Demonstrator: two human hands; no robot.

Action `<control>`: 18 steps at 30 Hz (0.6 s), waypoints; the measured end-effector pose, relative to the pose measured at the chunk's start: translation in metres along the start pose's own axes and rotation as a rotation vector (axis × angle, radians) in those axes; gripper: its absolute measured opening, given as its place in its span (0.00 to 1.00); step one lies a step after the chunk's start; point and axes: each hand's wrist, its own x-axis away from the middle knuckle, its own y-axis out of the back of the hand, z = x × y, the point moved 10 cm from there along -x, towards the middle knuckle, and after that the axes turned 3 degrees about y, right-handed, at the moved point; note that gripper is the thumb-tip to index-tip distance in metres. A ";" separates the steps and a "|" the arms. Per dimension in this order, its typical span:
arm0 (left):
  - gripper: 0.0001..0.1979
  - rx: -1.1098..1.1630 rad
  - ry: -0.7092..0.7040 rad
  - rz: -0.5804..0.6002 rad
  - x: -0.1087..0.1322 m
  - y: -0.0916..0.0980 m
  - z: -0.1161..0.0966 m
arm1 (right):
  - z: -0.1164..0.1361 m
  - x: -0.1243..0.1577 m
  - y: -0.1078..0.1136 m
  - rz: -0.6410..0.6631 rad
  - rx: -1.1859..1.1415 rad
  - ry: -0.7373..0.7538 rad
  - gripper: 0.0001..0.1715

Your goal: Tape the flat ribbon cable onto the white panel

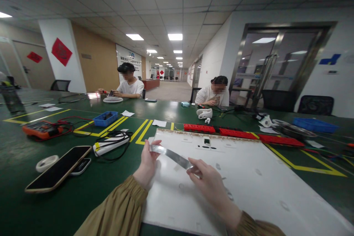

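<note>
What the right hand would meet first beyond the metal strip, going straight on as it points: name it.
Probably the left hand, at the other end of the metal strip; the right hand points roughly that way, though depth is unclear.

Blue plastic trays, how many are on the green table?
2 visible: one blue plastic tray beyond and left of the curved silver metal strip; another blue tray at far right.

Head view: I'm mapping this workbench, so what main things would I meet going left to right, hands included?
Large black-screened phone with tan edging, white oblong object wrapped in black cable, bare left hand, shiny curved metal strip, bare right hand, shallow blue plastic tray.
</note>
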 end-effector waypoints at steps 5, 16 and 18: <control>0.30 0.036 -0.009 0.057 0.001 -0.007 -0.002 | 0.002 0.001 0.003 -0.022 -0.024 -0.004 0.18; 0.21 -0.443 -0.010 0.419 0.039 -0.056 0.018 | 0.010 0.002 0.007 -0.045 0.009 0.036 0.16; 0.19 -0.544 -0.005 0.472 0.045 -0.062 0.022 | 0.010 0.002 0.006 -0.050 0.012 0.040 0.15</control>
